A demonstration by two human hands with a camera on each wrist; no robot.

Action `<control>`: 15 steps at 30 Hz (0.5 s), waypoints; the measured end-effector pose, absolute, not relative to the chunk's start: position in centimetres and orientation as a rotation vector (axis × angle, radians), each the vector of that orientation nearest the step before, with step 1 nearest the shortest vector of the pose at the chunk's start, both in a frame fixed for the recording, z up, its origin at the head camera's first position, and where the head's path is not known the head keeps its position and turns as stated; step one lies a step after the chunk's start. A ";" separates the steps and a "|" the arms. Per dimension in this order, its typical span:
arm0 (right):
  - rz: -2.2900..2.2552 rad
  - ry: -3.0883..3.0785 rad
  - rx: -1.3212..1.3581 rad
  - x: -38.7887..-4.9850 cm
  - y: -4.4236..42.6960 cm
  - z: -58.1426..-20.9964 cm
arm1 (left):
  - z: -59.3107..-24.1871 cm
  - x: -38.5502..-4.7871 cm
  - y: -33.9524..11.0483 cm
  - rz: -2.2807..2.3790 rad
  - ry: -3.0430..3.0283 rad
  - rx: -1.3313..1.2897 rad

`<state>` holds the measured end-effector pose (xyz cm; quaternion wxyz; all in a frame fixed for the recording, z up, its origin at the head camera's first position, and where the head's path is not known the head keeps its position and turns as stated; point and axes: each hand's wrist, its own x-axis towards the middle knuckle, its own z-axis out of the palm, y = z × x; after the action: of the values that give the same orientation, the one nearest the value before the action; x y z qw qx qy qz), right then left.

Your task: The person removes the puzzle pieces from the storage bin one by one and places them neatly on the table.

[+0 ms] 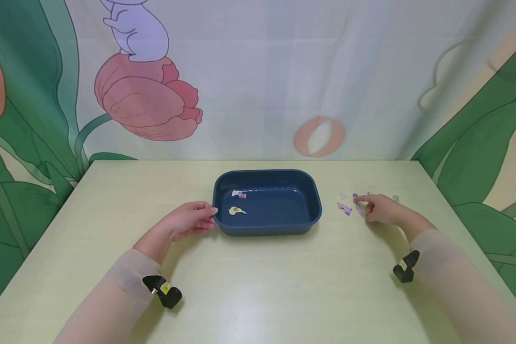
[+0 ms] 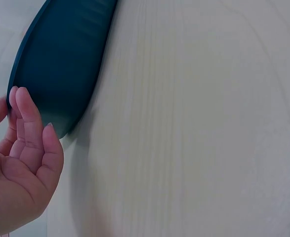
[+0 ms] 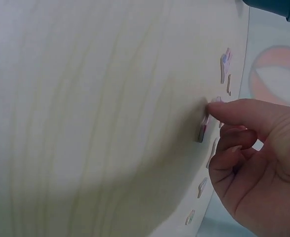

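Observation:
A dark blue tray (image 1: 266, 229) stands on the table, two small cutouts (image 1: 237, 210) lying in its left part. With thumb on the rim and fingers against the outer wall, my left hand (image 1: 190, 220) grips the tray's left end; the left wrist view shows this hand (image 2: 28, 163) at the tray wall (image 2: 61, 64). To the right, my right hand (image 1: 382, 210) touches a thin purple cutout (image 1: 360, 209) with one extended digit. In the right wrist view the hand (image 3: 258, 153) has its other fingers bent, and the cutout (image 3: 203, 129) shows beneath the extended tip.
Around my right hand lie several small cutouts, among them a purple one (image 1: 344, 209), a pale one (image 1: 343, 196) and a green one (image 1: 396, 198). A printed curtain (image 1: 249, 95) hangs behind the table's far edge (image 1: 155, 165).

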<state>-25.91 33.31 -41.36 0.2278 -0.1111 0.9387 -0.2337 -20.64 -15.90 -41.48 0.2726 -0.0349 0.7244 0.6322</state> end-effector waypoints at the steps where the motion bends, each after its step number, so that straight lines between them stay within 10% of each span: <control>1: -0.665 2.582 -0.306 -25.9 33.3 -41.3 | -41.5 -20.6 -15.9 1.700 1.952 -0.093; 15: -1.067 2.454 -0.184 -26.0 32.2 -40.5 | -41.7 -20.8 -16.0 1.687 1.968 -0.098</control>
<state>-25.97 32.21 -40.50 0.2277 -0.0667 0.8908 -0.3874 -20.78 -16.04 -41.73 0.2704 -0.0363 0.7304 0.6262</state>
